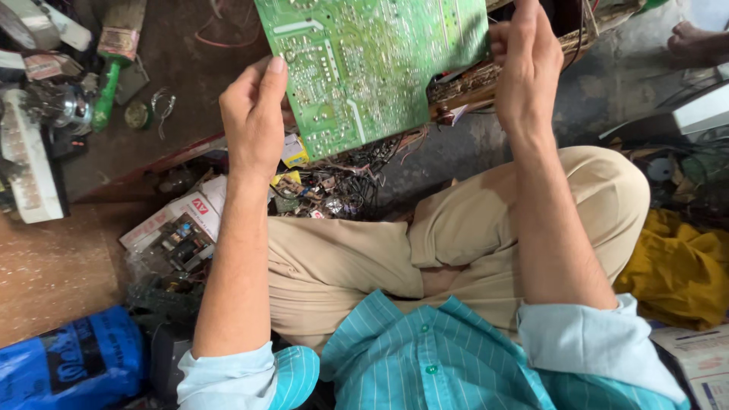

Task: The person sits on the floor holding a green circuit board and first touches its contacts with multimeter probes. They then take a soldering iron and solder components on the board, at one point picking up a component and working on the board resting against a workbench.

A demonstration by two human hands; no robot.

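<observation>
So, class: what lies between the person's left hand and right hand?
In the head view, a green circuit board, solder side showing, spans the stretch between the left hand and the right hand; each hand grips one edge.

Green-handled brush point(114, 57), blue bag point(72, 364), yellow cloth point(676, 273), wire tangle point(342, 186).

**A green board held up**

The circuit board point(372, 64) is big, flat and green. Its back side faces up, full of tiny silver dots and thin pale lines. It is tilted, with its top edge out of view. It is held up in the air above the tan trousers point(456, 235), over the knees.
</observation>
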